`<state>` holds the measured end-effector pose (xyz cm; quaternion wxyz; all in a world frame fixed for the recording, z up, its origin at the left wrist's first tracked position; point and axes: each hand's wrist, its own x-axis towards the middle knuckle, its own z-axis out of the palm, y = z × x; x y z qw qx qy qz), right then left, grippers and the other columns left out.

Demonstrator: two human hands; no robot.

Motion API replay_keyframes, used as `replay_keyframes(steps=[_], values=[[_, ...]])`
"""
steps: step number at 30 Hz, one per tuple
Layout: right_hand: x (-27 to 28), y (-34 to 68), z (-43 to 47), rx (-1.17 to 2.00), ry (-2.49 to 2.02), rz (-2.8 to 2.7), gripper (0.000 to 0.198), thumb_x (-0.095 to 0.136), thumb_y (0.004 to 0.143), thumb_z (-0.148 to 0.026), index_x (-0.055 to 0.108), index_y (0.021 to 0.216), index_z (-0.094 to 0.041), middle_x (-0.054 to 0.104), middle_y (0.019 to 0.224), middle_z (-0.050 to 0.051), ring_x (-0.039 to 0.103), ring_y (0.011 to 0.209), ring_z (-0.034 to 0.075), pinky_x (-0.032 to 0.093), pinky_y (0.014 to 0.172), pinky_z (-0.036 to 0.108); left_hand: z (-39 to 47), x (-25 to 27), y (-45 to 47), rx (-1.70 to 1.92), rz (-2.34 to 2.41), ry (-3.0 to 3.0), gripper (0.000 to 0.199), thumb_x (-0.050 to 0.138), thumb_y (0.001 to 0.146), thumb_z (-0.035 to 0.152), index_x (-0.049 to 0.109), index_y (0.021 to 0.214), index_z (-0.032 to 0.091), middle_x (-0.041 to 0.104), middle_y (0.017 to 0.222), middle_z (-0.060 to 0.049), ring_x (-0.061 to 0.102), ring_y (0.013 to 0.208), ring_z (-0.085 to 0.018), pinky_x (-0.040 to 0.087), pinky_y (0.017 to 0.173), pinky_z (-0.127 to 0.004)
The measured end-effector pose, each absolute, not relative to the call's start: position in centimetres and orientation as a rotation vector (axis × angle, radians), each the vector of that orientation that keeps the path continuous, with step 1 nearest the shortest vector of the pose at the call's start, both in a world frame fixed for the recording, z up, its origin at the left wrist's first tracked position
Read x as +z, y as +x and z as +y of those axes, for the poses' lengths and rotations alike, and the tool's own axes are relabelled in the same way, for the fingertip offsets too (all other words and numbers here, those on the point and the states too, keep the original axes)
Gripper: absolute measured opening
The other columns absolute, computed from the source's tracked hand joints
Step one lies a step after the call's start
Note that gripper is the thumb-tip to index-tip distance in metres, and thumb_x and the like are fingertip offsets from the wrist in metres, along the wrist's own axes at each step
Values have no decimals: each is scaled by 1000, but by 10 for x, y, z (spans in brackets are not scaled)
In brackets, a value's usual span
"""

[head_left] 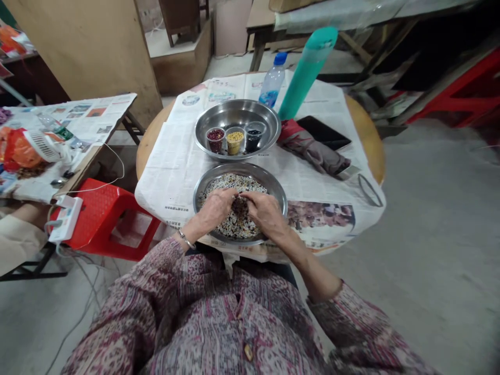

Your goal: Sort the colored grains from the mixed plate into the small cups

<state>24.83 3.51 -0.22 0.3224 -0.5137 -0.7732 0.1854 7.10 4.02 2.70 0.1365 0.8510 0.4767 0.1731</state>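
A steel bowl (pixel 279 195) near the table's front edge holds mixed small grains (pixel 234 229), mostly white with dark and yellow ones. Over the grains, my left hand (pixel 216 208) and my right hand (pixel 266 212) meet with fingertips pinched close together. What the fingers hold, if anything, is too small to make out. Just behind, a second steel bowl (pixel 237 108) contains three clear cups: a cup of dark red grains (pixel 215 139), a cup of yellow grains (pixel 234 140) and a cup of black grains (pixel 253 136).
Newspaper (pixel 164 166) covers the round table. Behind and right of the bowls are a water bottle (pixel 272 80), a tall green bottle (pixel 307 75), a folded umbrella (pixel 312 146) and a dark flat object (pixel 324 131). A red stool (pixel 109 221) with a power strip (pixel 66 217) stands left.
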Motion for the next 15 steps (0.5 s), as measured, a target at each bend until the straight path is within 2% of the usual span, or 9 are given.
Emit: replay_keyframes(steps=[3, 6, 9, 10, 14, 15], values=[[1, 255, 36, 433, -1322, -1966, 47, 40, 81, -4, 73, 110, -21, 74, 113, 10, 68, 107, 24, 52, 101, 42, 51, 32, 67, 567, 1389, 2525, 34, 40, 94, 1, 63, 115, 16, 68, 107, -7, 63, 103, -19, 51, 99, -38], [0, 260, 31, 366, -1376, -1893, 49, 40, 78, -3, 73, 110, -22, 72, 118, 11, 67, 111, 25, 52, 103, 45, 51, 35, 69, 519, 1427, 2611, 27, 58, 96, 22, 61, 123, 21, 58, 134, -11, 54, 123, -28, 48, 104, -50], [-3, 261, 23, 330, -1391, -1833, 48, 40, 79, -4, 73, 109, -22, 72, 117, 11, 66, 112, 25, 52, 104, 46, 47, 33, 78, 339, 1308, 2688, 56, 75, 85, 44, 56, 133, 23, 46, 148, -14, 43, 133, -37, 46, 104, -57], [-4, 260, 21, 324, -1387, -1817, 48, 40, 79, -4, 73, 109, -21, 72, 115, 12, 67, 112, 26, 52, 104, 46, 46, 32, 82, 280, 1235, 2713, 55, 76, 85, 43, 57, 133, 23, 47, 147, -13, 43, 133, -37, 46, 104, -57], [-4, 260, 16, 312, -1397, -1766, 44, 39, 80, -5, 72, 107, -19, 74, 108, 12, 68, 105, 26, 54, 100, 46, 43, 28, 84, 218, 1075, 2733, 17, 61, 95, 24, 67, 111, 22, 62, 118, -6, 55, 113, -25, 50, 99, -43], [-3, 259, 15, 317, -1403, -1766, 43, 40, 81, -6, 72, 106, -20, 74, 106, 12, 68, 104, 26, 54, 98, 45, 43, 28, 79, 249, 1089, 2721, 15, 57, 97, 20, 68, 107, 21, 63, 112, -5, 56, 108, -23, 50, 97, -40]])
